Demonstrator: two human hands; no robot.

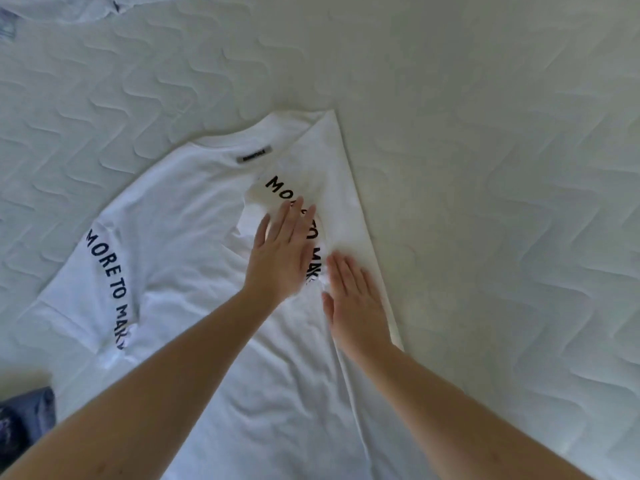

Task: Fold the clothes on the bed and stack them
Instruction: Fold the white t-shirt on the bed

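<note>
A white T-shirt (194,216) with black lettering on its sleeves lies flat on the quilted bed (485,168), collar pointing away from me. Its right side is folded inward, and the lettered right sleeve lies on top of the body. My left hand (280,251) presses flat on that folded sleeve with straight fingers. My right hand (353,299) rests flat beside it on the folded edge, fingers straight too. The left sleeve (104,282) is still spread out to the side.
A dark blue garment (24,420) sits at the lower left edge of the view. Another pale garment (52,12) lies at the top left corner. The white quilted bed surface stretches to the right and beyond the shirt.
</note>
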